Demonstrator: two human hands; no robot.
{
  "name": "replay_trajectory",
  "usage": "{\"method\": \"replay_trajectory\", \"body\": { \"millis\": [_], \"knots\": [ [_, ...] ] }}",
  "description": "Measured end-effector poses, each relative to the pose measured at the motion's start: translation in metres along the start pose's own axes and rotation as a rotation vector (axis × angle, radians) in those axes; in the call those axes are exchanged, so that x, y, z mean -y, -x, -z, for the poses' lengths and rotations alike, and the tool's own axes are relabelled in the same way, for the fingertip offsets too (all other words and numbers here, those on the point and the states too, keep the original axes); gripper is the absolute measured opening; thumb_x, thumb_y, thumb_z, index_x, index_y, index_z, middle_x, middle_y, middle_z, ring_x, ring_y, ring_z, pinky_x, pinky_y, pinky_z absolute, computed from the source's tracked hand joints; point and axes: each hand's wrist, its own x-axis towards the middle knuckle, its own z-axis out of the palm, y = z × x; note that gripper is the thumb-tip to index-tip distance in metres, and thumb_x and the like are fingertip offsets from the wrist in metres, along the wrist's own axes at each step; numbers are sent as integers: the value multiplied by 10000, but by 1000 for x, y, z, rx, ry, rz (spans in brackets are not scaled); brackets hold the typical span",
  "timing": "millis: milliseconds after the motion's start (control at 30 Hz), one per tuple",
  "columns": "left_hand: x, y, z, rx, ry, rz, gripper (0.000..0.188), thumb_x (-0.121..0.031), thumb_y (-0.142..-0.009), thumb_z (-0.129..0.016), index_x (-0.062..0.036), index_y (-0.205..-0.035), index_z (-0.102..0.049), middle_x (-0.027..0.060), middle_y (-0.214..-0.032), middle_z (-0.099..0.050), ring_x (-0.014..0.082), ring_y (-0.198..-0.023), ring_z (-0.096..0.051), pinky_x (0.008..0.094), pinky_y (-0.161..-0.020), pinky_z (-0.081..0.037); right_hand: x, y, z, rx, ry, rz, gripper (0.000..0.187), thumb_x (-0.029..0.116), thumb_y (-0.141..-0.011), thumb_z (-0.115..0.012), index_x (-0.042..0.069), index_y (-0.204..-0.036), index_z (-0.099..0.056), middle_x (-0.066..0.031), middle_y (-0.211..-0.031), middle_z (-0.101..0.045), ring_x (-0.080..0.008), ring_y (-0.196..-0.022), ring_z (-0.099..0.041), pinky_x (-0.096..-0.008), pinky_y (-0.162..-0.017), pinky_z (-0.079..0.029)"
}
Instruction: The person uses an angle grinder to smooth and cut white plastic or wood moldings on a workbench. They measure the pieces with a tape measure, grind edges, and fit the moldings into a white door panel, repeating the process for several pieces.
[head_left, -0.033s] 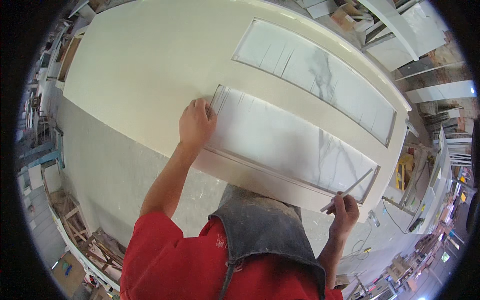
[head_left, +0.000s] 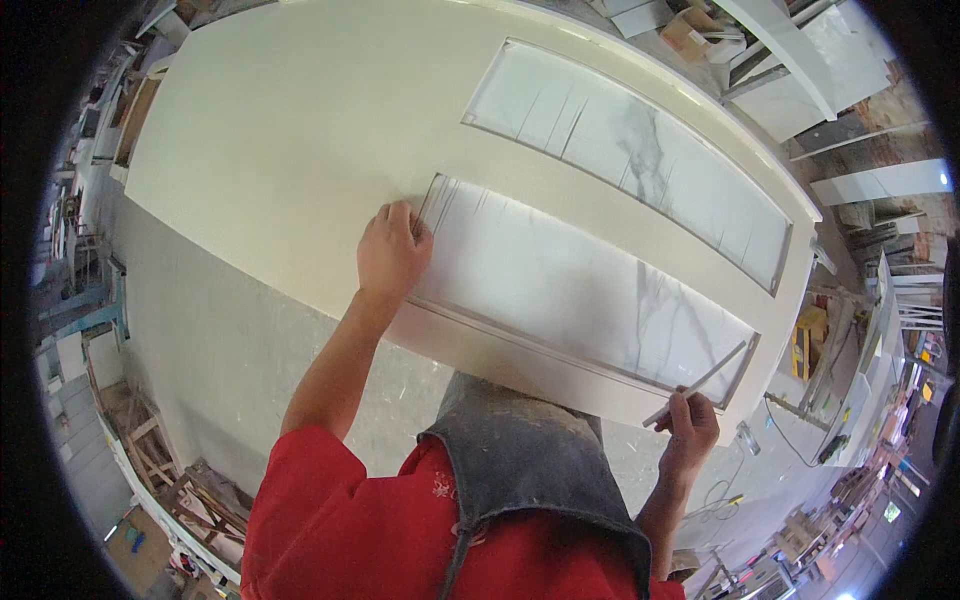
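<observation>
The left hand [head_left: 392, 250] is pressed flat on the marble panel [head_left: 580, 290]; the strip [head_left: 700, 383], pinched by the right hand [head_left: 688, 428], should be seated squarely along the panel's edge.

Bright, even daylight floods the white door [head_left: 300, 130], with faint sheen on the marble panel beside the left hand [head_left: 392, 250] and only soft shadow beneath that hand. Fisheye distortion bows the door's edges; a black rim rings the frame, and clutter beyond the right hand [head_left: 688, 425] blurs.
</observation>
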Motion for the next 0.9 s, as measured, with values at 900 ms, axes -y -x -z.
{"method": "replay_trajectory", "body": {
  "millis": [900],
  "knots": [
    [-232,102,-31,334,414,-139,203,-126,-979,-663,25,-1111,-690,71,-981,-692,169,-877,-627,320,-829,-526,-74,-139,167,-97,669,268,368,182,-899,-672,50,-1242,-650,-216,-1043,-709,-423,-954,-698,-515,-836,-565]
  ]
}}
